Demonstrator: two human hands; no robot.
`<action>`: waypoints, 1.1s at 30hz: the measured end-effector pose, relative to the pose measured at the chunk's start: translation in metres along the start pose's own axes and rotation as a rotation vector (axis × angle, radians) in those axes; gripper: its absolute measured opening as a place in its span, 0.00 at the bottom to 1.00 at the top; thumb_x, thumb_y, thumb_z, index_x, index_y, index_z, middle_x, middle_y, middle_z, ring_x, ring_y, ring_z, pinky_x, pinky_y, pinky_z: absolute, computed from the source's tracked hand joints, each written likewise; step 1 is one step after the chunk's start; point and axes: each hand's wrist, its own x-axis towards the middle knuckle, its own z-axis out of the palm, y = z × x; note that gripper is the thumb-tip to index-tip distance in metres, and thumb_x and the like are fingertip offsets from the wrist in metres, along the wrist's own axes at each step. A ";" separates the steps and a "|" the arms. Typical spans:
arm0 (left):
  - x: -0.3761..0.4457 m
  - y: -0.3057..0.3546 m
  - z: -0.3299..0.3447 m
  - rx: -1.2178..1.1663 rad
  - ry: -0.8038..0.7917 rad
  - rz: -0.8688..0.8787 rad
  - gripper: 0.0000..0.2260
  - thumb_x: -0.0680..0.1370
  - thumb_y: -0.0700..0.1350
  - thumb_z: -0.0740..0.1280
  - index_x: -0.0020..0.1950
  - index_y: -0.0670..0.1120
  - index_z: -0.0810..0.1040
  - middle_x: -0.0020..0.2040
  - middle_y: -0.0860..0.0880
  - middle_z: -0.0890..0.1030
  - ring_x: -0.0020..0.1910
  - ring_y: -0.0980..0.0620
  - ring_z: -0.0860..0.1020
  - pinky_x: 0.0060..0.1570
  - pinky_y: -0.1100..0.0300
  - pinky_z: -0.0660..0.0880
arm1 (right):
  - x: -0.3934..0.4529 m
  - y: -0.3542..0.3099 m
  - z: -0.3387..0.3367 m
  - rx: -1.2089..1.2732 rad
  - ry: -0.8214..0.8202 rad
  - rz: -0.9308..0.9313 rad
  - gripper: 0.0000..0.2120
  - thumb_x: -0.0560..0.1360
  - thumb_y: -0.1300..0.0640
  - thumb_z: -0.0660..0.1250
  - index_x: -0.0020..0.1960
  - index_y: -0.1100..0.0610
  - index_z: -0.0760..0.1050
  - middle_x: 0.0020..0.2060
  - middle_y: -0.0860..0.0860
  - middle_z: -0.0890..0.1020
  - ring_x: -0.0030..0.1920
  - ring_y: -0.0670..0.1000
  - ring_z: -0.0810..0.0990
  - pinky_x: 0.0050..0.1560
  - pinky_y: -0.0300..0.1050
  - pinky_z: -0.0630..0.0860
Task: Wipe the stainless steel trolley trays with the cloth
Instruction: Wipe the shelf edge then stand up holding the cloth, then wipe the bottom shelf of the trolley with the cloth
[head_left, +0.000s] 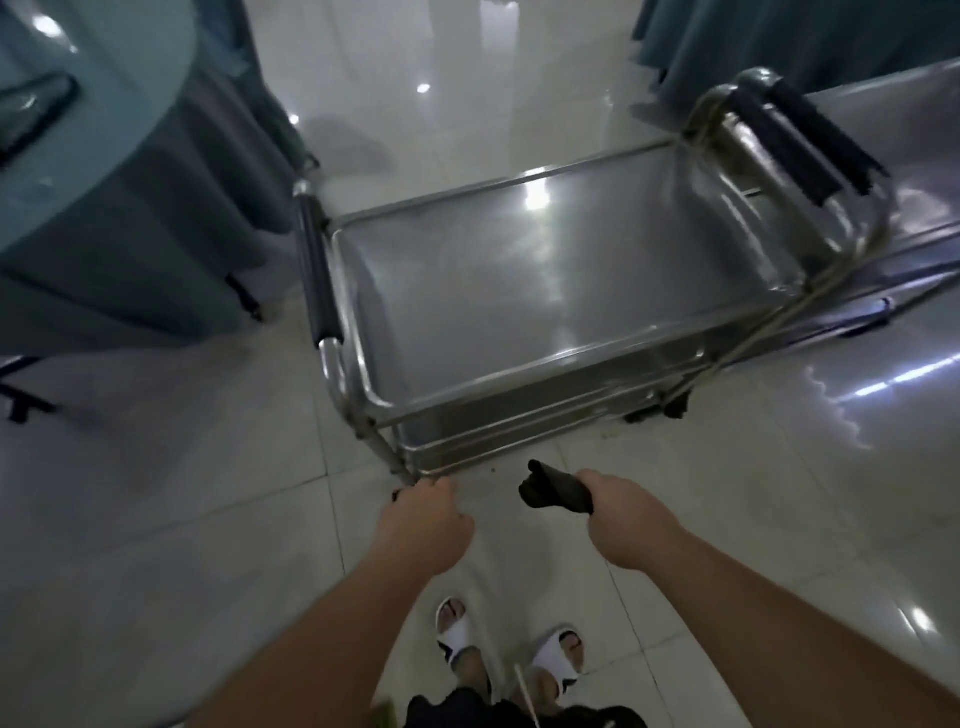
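Right hand fist-gripped around a dark cloth, wad sticking out toward the trolley. Left hand curled at the trolley's near lower corner, looks like it holds the frame leg; contact partly hidden. Cloth is off the steel, just short of the lower tray; top tray untouched. Risk: castors roll under wiping pressure if the left grip slackens. Glossy tile floor, draped round table left, 2nd trolley at right.

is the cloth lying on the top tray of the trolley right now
No, the dark cloth is gripped in the right hand below the near edge of the trolley, and the top tray holds nothing.
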 end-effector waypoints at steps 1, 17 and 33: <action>0.003 -0.007 0.004 -0.023 -0.013 -0.021 0.21 0.81 0.56 0.58 0.73 0.50 0.71 0.69 0.46 0.74 0.67 0.42 0.74 0.62 0.46 0.74 | 0.008 -0.010 0.002 -0.016 -0.006 -0.021 0.26 0.78 0.67 0.61 0.73 0.49 0.69 0.55 0.54 0.81 0.52 0.56 0.81 0.53 0.53 0.81; 0.028 -0.018 0.098 -0.237 -0.028 -0.402 0.24 0.81 0.54 0.60 0.77 0.51 0.69 0.70 0.47 0.75 0.67 0.43 0.75 0.59 0.48 0.73 | 0.151 -0.005 0.070 -0.261 -0.227 -0.260 0.26 0.76 0.65 0.62 0.70 0.47 0.69 0.45 0.51 0.77 0.45 0.55 0.79 0.45 0.51 0.79; 0.245 -0.046 0.256 -0.126 0.040 -0.296 0.23 0.80 0.53 0.61 0.75 0.50 0.72 0.70 0.47 0.76 0.66 0.44 0.74 0.61 0.46 0.71 | 0.361 0.063 0.209 -0.267 -0.084 -0.340 0.24 0.77 0.65 0.60 0.72 0.51 0.70 0.58 0.54 0.79 0.53 0.58 0.79 0.51 0.52 0.78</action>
